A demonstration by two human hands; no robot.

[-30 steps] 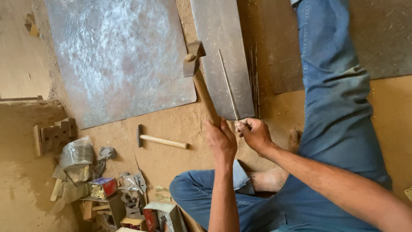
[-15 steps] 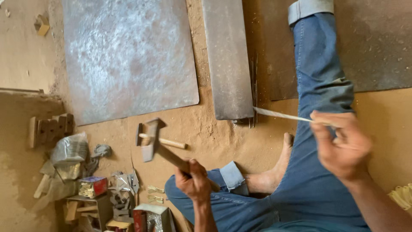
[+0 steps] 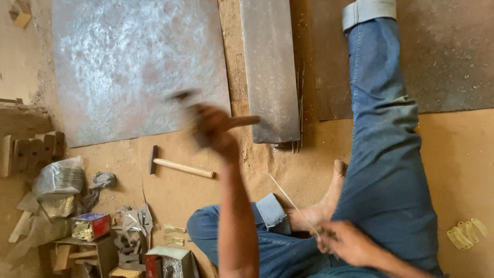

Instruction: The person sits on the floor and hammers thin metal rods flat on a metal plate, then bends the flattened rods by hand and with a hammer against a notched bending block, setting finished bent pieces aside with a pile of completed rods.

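Fingers (image 3: 329, 238) of our right hand (image 3: 343, 242) are pinched shut on the near end of a thin metal rod (image 3: 292, 203), which slants up and away across our bare foot (image 3: 316, 211), probably so the free end stays clear of our lap. Our left hand (image 3: 213, 126) is a blur just left of the narrow steel plate (image 3: 268, 67), our landmark; it seems wrapped round a wooden handle (image 3: 243, 122), whose head (image 3: 182, 95) is too smeared to make out. More rods (image 3: 299, 103) lie along the plate's right edge, within easy reach. A second hammer (image 3: 180, 166) rests on the sandy floor (image 3: 463, 154) below and left of the plate. Far below-left of it sit a small red and purple box (image 3: 91, 225), a crumpled clear bag (image 3: 59, 177) and a grey tin with red trim (image 3: 167, 262).
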